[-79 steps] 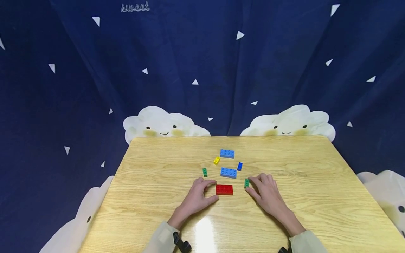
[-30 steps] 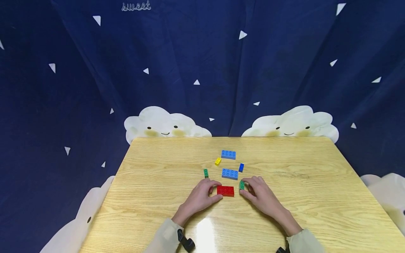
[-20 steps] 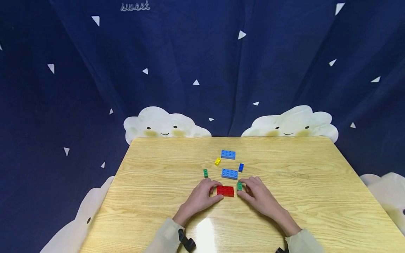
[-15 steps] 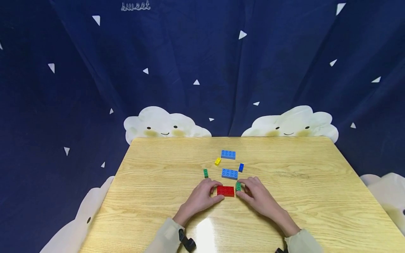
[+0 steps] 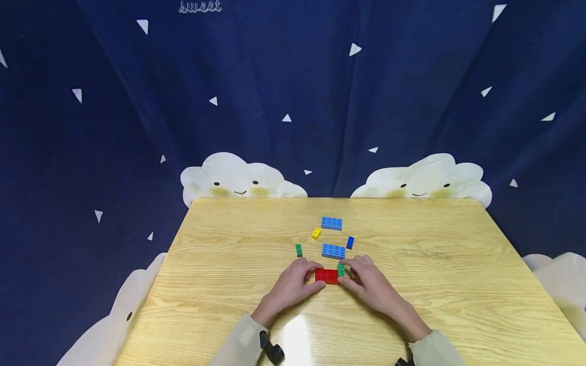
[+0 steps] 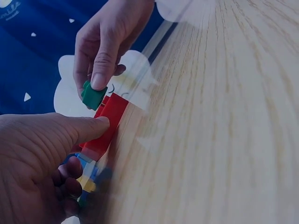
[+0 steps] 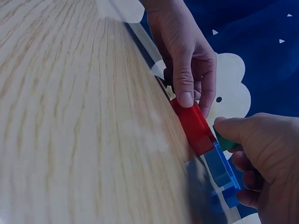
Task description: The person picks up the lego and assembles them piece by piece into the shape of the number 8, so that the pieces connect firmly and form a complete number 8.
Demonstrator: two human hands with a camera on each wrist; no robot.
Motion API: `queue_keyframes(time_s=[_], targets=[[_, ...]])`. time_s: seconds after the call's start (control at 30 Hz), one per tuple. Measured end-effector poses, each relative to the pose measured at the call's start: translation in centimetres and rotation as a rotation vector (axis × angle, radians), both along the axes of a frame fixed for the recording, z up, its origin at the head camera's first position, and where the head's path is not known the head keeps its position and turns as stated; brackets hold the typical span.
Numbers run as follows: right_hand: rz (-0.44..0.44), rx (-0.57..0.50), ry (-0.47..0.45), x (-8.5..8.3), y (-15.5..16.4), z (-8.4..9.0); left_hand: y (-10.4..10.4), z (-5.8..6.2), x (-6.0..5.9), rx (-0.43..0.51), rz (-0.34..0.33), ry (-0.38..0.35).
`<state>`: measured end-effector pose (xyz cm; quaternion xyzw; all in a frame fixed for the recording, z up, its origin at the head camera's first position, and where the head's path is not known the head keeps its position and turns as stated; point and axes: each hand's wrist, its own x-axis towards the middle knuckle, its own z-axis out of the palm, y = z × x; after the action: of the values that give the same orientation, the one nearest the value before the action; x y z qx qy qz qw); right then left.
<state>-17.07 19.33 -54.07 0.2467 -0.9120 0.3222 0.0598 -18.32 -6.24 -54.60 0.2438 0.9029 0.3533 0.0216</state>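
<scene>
A red building brick (image 5: 326, 276) lies on the table, its long side running left to right in the head view. My left hand (image 5: 295, 281) pinches its left end between thumb and fingers. In the left wrist view its thumb presses on the red brick's side (image 6: 113, 116). My right hand (image 5: 373, 284) holds a small green brick (image 5: 341, 270) between thumb and fingertips. The green brick (image 6: 93, 95) is over the right end of the red one, close to its studs; whether they touch I cannot tell. Fingers mostly cover the green brick in the right wrist view.
Beyond the hands on the wooden table (image 5: 229, 234) lie two light blue bricks, one nearer (image 5: 333, 251) and one farther (image 5: 331, 223). Around them are a small yellow brick (image 5: 316, 233), a dark blue brick (image 5: 350, 242) and another green brick (image 5: 299, 250). A dark curtain (image 5: 256, 101) hangs behind.
My right hand has carried the green brick leftward, from apart on the right to over the red brick's right end. My left hand has moved slightly right, farther round the red brick.
</scene>
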Motion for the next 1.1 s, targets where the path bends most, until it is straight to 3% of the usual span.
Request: queue_keyframes(time_s=[0.23,1.1], targets=[[0.002,0.010,-0.047,0.0,-0.4,-0.1,0.0,-0.1,-0.1,-0.008,-0.001,-0.001],[0.025,0.147,0.022,-0.2,-1.1,0.6,-0.1,-0.1,-0.1,-0.021,0.005,0.002]])
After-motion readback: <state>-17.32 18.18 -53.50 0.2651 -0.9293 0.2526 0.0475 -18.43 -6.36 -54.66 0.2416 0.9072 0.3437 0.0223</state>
